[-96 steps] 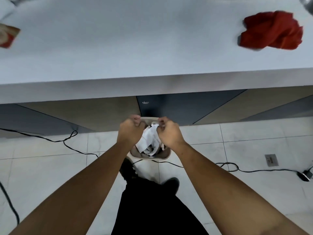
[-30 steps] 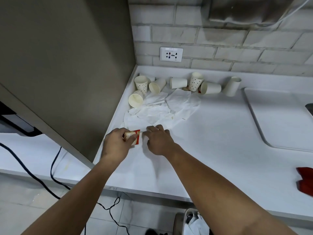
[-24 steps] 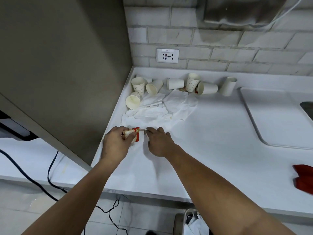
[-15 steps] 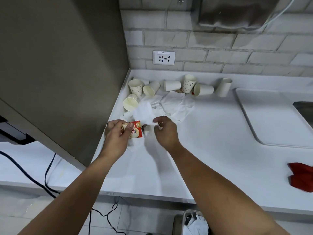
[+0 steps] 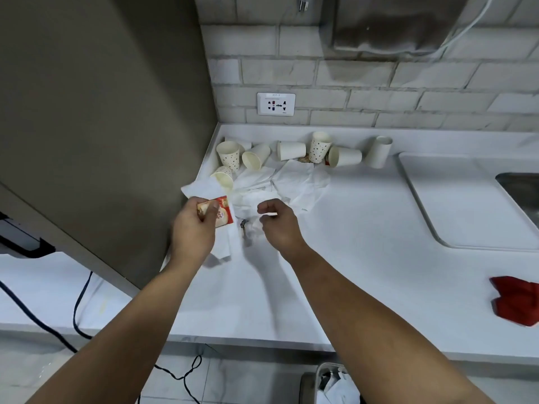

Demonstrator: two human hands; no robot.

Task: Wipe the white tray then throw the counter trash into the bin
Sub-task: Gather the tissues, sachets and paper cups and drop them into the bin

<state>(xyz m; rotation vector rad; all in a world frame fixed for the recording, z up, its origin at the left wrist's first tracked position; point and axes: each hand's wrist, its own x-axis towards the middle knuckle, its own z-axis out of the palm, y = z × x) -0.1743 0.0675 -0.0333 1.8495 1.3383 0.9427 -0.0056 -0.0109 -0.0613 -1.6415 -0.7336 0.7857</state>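
Observation:
My left hand [image 5: 194, 228] pinches a red-and-white sachet [image 5: 225, 212] together with a white napkin [image 5: 230, 240] that hangs below it, just above the counter's left corner. My right hand [image 5: 278, 224] is beside it with fingers curled on a crumpled white tissue [image 5: 256, 228]. Behind both hands lies a heap of white napkins [image 5: 302, 182], with several paper cups [image 5: 291, 150] tipped or standing along the wall. The white tray [image 5: 466, 205] lies flat at the right. The bin [image 5: 332, 383], holding white paper, shows under the counter's front edge.
A red cloth [image 5: 516, 301] lies on the counter [image 5: 364, 287] at the far right. A sink corner [image 5: 522, 191] adjoins the tray. A tall grey cabinet [image 5: 102, 126] walls off the left. Black cables [image 5: 78, 310] trail over the floor.
Earlier both hands were at the bin below the counter. Since then my left hand picked up the sachet and a napkin, and my right hand lifted and bunched a tissue.

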